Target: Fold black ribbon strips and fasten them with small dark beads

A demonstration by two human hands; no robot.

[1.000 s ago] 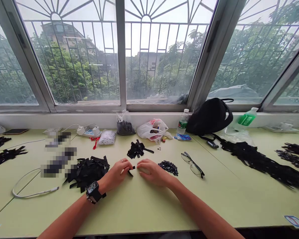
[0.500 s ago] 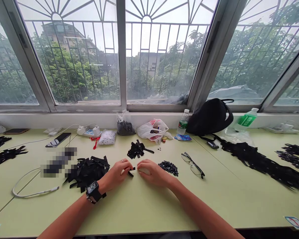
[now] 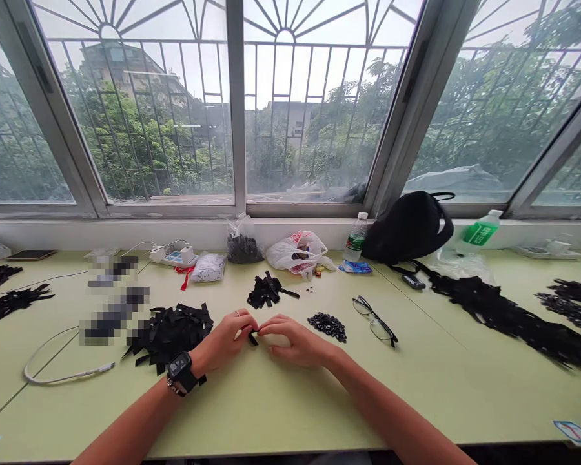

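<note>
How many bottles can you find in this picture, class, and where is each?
2: the first bottle is just left of the black bag; the second bottle is on the bag's right. Others may be hidden behind it.

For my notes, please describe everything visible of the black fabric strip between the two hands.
The narrow black strip, matte and fabric-like, is pinched in the bare left hand over the pale green tabletop. The right hand seems to touch its upper end. One flat end sticks out below; the hands hide the rest.
</note>
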